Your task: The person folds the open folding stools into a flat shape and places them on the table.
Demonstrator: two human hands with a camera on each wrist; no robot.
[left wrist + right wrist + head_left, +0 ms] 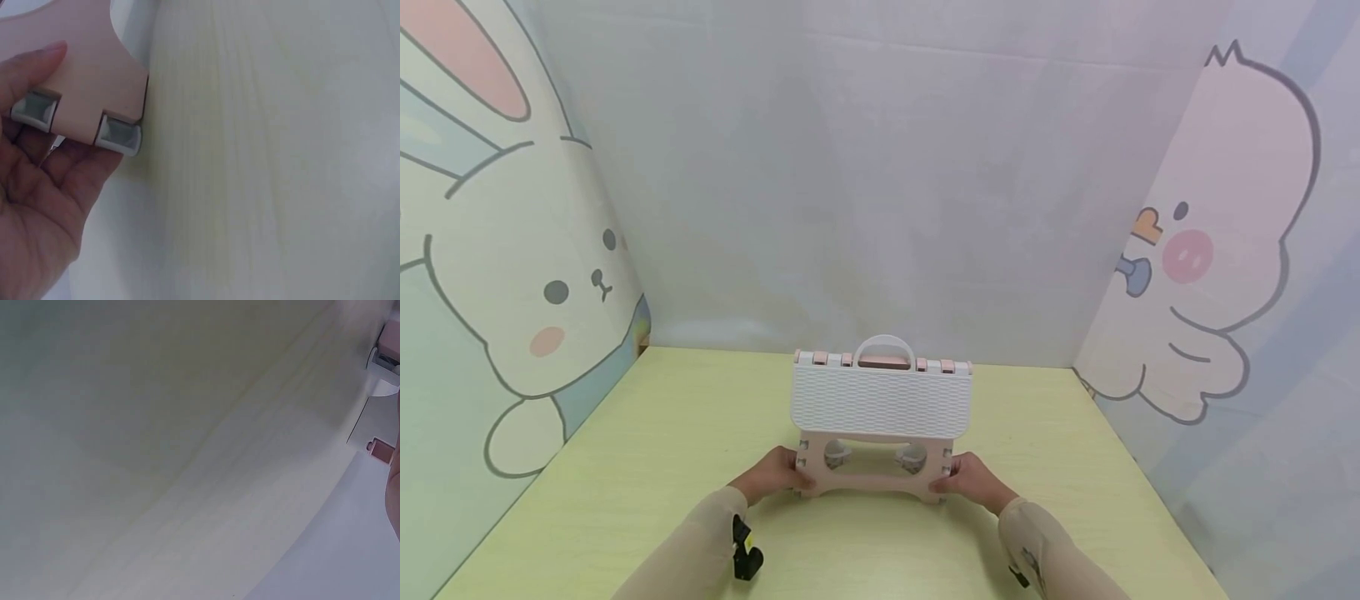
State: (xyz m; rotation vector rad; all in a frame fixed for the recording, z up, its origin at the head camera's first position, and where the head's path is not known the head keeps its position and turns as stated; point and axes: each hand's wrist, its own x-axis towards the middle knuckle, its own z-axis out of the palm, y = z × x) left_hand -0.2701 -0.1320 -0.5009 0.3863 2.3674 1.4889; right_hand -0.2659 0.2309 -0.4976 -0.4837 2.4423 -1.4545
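Observation:
A pink and white folding step stool [880,402] is at the middle of the table in the head view, its white textured top tilted toward me and a white loop handle [886,340] along the back edge. Below the top shows a pink leg panel [872,482] with two round openings. My left hand [772,473] grips the panel's left side, thumb on the front face; the left wrist view shows the fingers [81,169] curled behind the hinged edge. On the opposite side my right hand [976,484] holds the panel's edge. Only a sliver of that hand enters the right wrist view.
The pale yellow table [700,392] extends around the stool. Behind it hangs a plain light curtain [865,183]. Side panels carry a cartoon rabbit [512,250] on the left and a cartoon chick [1232,208] on the right.

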